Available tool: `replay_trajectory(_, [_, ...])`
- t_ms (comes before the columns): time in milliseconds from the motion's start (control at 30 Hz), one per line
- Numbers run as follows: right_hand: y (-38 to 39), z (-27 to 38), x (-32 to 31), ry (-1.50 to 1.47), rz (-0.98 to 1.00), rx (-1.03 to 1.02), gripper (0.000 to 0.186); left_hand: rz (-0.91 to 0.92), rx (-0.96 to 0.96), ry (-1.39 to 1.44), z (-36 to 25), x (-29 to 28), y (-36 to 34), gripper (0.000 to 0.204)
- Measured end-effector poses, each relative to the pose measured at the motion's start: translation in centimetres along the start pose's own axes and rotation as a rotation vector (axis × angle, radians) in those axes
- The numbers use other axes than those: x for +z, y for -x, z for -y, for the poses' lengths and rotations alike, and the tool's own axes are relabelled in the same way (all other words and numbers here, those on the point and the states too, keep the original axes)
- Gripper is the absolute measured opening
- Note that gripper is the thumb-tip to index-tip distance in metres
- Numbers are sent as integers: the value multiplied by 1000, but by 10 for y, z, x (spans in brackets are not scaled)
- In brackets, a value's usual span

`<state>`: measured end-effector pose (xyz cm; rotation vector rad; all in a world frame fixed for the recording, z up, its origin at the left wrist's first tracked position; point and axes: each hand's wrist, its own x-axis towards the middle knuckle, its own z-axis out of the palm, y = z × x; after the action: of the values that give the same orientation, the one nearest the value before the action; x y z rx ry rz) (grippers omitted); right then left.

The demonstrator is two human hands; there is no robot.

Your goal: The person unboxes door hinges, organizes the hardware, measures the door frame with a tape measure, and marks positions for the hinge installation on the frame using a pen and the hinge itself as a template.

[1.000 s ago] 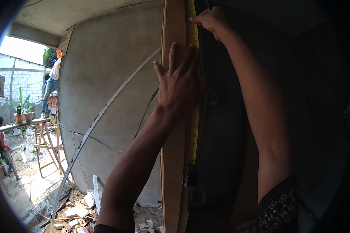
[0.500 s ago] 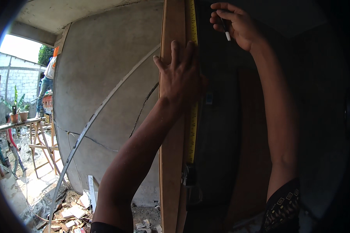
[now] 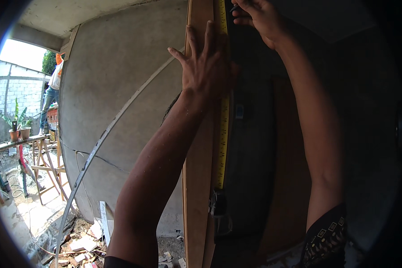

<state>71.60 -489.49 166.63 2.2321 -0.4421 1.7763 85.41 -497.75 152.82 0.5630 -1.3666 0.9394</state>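
A tall wooden door frame stands upright in front of me. Along its right side runs a yellow tape measure blade, its dark case hanging at the lower end. My left hand lies against the frame and over the blade, fingers spread and pointing up; its thumb side is in shadow. Higher up and to the right, my right hand pinches a slim dark pen whose tip points toward the blade. Part of that hand is cut off by the top edge.
Behind the frame is a grey plastered wall, crossed by a slanting metal strip. Rubble covers the ground at lower left. Outside, a person stands on a wooden scaffold. The right side is dark.
My left hand has slid up the frame. My right hand has moved up and left, closer to the blade, and turned the pen so its white end no longer shows.
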Motion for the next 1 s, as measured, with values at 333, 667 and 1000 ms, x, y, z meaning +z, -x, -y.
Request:
replay_trajectory(333, [2,-1,16,778,-122,-138,31,16,-27,30,-1,1,3,74])
replay_trajectory(667, [-20,-30,10,786,-46,-279,38,21,-32,58,-2,2,4,77])
replay_trajectory(1000, [-17,-22,13,868,-37,-323,35,23,-38,71,-1,3,2,80])
